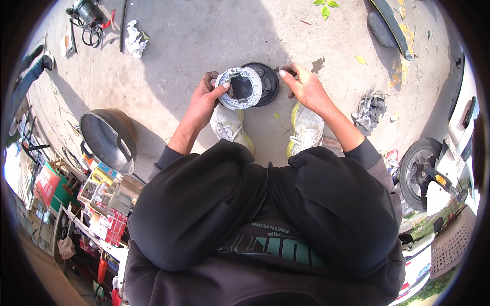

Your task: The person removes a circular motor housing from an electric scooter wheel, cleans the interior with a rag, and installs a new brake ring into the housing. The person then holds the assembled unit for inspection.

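My left hand [206, 97] grips a silvery ring-shaped metal part [222, 97], with thumb on its near face and fingers round its left side. The ring looks like a pair of drum-brake shoes; its middle is hollow and dark. Partly behind it, a black round plate [269, 84] with a raised rim shows to its right, just above the ground. My right hand [303, 86] is held close beside the plate's right edge, its thumb and fingers curled together in a pinch. Whether something small sits in that pinch cannot be made out.
My white shoes [228, 125] stand on concrete just below the parts. A black tub [97, 140] lies at left, near boxes and tools. Crumpled grey paper [370, 109] lies at right, before a scooter wheel [419, 173]. Another person's leg [31, 76] shows far left.
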A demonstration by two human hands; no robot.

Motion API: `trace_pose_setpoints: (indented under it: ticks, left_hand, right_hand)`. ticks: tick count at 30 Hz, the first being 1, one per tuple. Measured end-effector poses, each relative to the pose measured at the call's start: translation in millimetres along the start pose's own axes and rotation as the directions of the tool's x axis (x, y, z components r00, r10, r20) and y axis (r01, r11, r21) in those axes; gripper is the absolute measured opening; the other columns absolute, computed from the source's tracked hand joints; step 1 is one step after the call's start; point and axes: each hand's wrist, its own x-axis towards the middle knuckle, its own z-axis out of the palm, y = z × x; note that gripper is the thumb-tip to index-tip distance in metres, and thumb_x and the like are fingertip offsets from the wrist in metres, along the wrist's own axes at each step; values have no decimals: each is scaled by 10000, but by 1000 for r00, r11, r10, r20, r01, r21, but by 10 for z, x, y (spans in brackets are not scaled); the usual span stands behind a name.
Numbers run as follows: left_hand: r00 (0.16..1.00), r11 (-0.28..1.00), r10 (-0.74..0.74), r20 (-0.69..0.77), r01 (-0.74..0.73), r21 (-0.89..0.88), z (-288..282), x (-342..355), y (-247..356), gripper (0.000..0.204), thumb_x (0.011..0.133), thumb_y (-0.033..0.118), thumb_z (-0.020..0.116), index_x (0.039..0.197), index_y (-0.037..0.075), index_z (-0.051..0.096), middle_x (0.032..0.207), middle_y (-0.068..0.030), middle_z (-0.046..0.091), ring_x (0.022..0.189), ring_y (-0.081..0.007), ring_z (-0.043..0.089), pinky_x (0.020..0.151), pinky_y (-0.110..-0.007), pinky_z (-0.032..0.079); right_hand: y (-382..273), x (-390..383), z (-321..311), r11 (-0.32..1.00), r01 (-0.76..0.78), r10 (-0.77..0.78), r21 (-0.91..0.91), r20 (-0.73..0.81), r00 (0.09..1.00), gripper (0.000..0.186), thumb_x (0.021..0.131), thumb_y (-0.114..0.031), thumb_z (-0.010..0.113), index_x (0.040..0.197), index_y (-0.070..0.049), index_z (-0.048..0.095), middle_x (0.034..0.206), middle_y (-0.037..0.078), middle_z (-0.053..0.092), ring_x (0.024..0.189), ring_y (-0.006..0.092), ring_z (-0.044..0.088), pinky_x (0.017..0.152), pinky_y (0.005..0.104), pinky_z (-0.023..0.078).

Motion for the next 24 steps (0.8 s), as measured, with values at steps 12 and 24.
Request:
trace_pose_setpoints:
  ticks: [12, 24]
  left_hand:
    - [900, 499, 380, 216, -396, 771, 308, 156, 351, 341, 1036, 247, 628, 1315, 50, 628, 1297, -120, 681, 1167, -270, 662, 971, -409, 536]
    - [874, 280, 194, 445, -484, 829, -24, 894, 115, 264, 952, 115, 684, 1204, 78, 755, 1247, -135, 700, 1068, -304, 703, 927, -393, 562]
  right_hand:
    - [306, -208, 0, 998, -37, 9, 50, 469, 883, 461, 1017, -382, 663, 1231, 19, 592, 912, 87, 665, 779, 163, 643, 651, 340, 544]
    - [484, -37, 157, 993, -110, 64, 35, 626, 777, 454, 1040, -392, 634, 1288, -13, 597, 1003, 49, 672, 875, 122, 633, 710, 311, 558]
